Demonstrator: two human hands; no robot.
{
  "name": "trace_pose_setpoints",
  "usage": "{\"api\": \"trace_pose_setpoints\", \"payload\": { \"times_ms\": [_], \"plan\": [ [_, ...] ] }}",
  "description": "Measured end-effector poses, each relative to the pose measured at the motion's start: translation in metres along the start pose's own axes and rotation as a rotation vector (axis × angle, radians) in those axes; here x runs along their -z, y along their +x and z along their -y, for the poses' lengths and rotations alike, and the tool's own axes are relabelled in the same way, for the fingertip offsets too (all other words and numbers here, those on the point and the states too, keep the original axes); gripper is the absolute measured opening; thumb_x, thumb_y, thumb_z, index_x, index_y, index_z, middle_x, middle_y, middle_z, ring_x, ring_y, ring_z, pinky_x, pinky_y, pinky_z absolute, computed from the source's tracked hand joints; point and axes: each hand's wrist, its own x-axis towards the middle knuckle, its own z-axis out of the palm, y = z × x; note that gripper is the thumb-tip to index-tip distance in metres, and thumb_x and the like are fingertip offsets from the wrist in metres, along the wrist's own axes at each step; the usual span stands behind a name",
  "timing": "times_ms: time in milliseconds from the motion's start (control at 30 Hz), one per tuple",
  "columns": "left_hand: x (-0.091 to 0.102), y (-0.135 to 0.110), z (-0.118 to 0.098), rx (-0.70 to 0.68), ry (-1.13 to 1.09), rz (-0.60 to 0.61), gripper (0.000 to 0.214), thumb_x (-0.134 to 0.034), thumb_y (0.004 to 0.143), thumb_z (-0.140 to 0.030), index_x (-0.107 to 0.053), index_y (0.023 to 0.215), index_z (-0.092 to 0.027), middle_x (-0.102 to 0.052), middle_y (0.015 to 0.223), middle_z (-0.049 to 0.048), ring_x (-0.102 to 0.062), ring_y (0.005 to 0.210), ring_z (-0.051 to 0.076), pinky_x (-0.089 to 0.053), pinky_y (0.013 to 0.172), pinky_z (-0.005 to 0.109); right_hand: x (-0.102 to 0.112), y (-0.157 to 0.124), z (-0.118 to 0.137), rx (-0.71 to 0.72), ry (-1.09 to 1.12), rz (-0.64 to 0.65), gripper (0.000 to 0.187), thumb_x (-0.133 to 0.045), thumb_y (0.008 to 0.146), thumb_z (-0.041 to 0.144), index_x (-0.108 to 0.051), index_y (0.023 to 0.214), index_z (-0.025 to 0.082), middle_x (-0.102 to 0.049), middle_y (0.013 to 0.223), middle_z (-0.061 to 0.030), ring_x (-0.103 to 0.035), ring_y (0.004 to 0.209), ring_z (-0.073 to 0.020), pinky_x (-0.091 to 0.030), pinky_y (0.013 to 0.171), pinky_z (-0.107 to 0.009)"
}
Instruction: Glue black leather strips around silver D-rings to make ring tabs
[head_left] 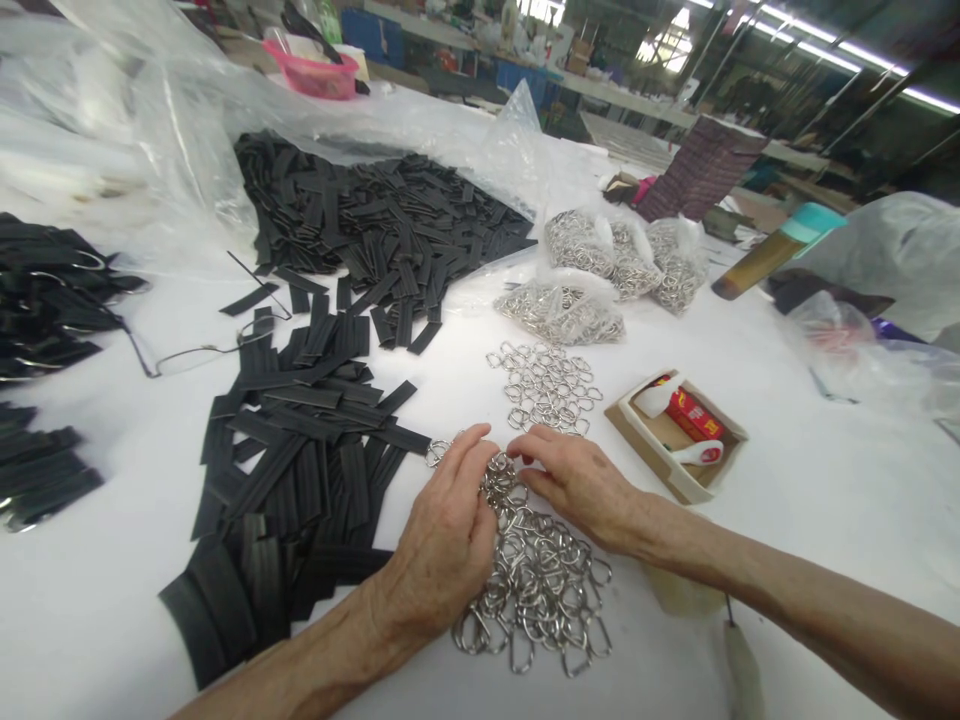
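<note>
A heap of silver metal D-rings (541, 590) lies on the white table in front of me. My left hand (450, 530) rests along the heap's left side, fingers stretched forward and palm turned inward against some rings. Opposite it, my right hand (574, 485) curves over the rings from the right, thumb and fingers apart. Between the two hands sits a small cluster of D-rings (499, 475), touched but not visibly gripped. Just beyond, more D-rings (551, 385) are spread loosely. Left of my left hand lies a pile of short black strap pieces (322, 400).
Bags of rings (559, 312) and a larger black strap pile (360, 215) lie farther back. An open cardboard box (675, 440) stands at right, with a bottle (780, 250) behind it. Eyeglasses (202, 350) lie at left, near bundled black straps (45, 290). A pink basket (319, 75) stands at the back.
</note>
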Motion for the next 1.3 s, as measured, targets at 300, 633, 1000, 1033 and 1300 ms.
{"api": "trace_pose_setpoints", "payload": {
  "times_ms": [300, 633, 1000, 1033, 1300],
  "plan": [
    [0.001, 0.001, 0.001, -0.019, 0.036, -0.003, 0.051, -0.037, 0.071, 0.005, -0.048, 0.119, -0.009, -0.052, 0.126, 0.0162, -0.046, 0.120, 0.022, -0.041, 0.103, 0.044, -0.001, 0.014, -0.003, 0.000, -0.053, 0.025, 0.017, -0.043, 0.091, 0.018, -0.060, 0.090, 0.018, -0.056, 0.084, -0.0023, -0.051, 0.072, -0.0129, -0.040, 0.066, -0.026],
    [0.007, 0.005, -0.002, -0.138, 0.348, 0.050, 0.028, -0.043, 0.076, -0.001, -0.064, 0.094, -0.007, -0.066, 0.100, 0.0154, -0.057, 0.097, 0.029, -0.047, 0.091, 0.052, 0.001, 0.018, -0.006, -0.061, -0.098, -0.034, 0.018, -0.043, 0.092, 0.018, -0.061, 0.097, 0.018, -0.058, 0.089, -0.0036, -0.053, 0.079, -0.0143, -0.038, 0.069, -0.026],
    [0.008, 0.007, -0.003, -0.114, 0.354, 0.085, 0.025, -0.044, 0.076, -0.002, -0.064, 0.087, -0.011, -0.065, 0.098, 0.0131, -0.057, 0.093, 0.027, -0.048, 0.089, 0.047, 0.002, 0.038, 0.007, -0.080, -0.219, 0.036, 0.020, -0.044, 0.091, 0.018, -0.059, 0.079, 0.018, -0.057, 0.076, -0.0015, -0.048, 0.066, -0.0120, -0.030, 0.059, -0.024],
    [0.008, 0.007, -0.003, -0.111, 0.354, 0.088, 0.025, -0.045, 0.076, -0.002, -0.064, 0.087, -0.011, -0.065, 0.098, 0.0130, -0.057, 0.093, 0.027, -0.048, 0.089, 0.047, 0.002, 0.039, 0.006, -0.085, -0.236, 0.038, 0.020, -0.044, 0.091, 0.018, -0.059, 0.079, 0.018, -0.057, 0.076, -0.0018, -0.047, 0.065, -0.0120, -0.030, 0.058, -0.024],
    [0.007, 0.004, -0.001, -0.124, 0.351, 0.101, 0.027, -0.044, 0.074, 0.000, -0.065, 0.087, -0.011, -0.065, 0.100, 0.0131, -0.057, 0.094, 0.027, -0.045, 0.091, 0.048, 0.002, 0.039, -0.008, -0.089, -0.367, 0.012, 0.014, -0.043, 0.086, 0.012, -0.055, 0.084, 0.019, -0.058, 0.081, -0.0041, -0.045, 0.060, -0.0130, -0.020, 0.050, -0.027]
  ]
}}
